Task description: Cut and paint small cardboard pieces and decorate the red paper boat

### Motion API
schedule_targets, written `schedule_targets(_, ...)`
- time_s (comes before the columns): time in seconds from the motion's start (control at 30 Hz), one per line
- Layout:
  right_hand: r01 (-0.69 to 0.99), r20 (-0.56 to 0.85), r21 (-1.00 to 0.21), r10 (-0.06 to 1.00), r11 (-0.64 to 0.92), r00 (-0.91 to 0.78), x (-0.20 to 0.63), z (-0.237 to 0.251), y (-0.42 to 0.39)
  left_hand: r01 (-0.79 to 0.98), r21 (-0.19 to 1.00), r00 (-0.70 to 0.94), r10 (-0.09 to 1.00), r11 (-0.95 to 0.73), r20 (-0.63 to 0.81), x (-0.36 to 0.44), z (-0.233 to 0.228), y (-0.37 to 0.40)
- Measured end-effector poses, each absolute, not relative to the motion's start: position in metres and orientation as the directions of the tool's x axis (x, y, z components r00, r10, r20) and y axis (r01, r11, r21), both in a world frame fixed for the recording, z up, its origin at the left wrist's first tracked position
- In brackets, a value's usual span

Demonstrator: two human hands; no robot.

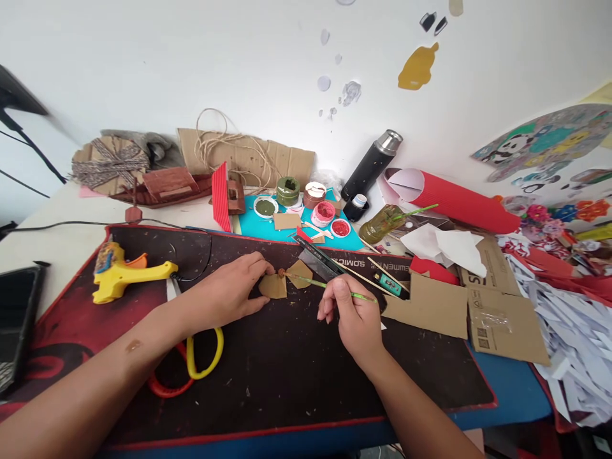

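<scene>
Left hand [229, 288] lies flat, pinning a cardboard piece [273, 286]; right hand [352, 313] pinches a green paintbrush [329, 286], tip touching it.

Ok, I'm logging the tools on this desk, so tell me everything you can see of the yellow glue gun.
The glue gun is yellow plastic with an orange trigger and a blue-and-red label on its rear end. It lies on its side at the left of the dark mat, nozzle end pointing right toward a black cord. Neither hand touches it; the left hand is the nearer one.
</scene>
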State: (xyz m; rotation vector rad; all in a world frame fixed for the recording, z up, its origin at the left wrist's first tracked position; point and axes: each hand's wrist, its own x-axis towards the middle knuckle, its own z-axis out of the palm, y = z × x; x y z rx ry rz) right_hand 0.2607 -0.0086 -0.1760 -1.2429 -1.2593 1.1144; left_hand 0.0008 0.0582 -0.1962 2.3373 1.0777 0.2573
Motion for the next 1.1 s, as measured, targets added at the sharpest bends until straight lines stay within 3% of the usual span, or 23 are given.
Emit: schedule_targets(1.1,0.083,0.016,-0.996,1.0,0.014,0.02,0.269,-0.168,-0.034,0.638,0.579,0.64,0.768,-0.509,-0.03,0.003,-0.194,0.058)
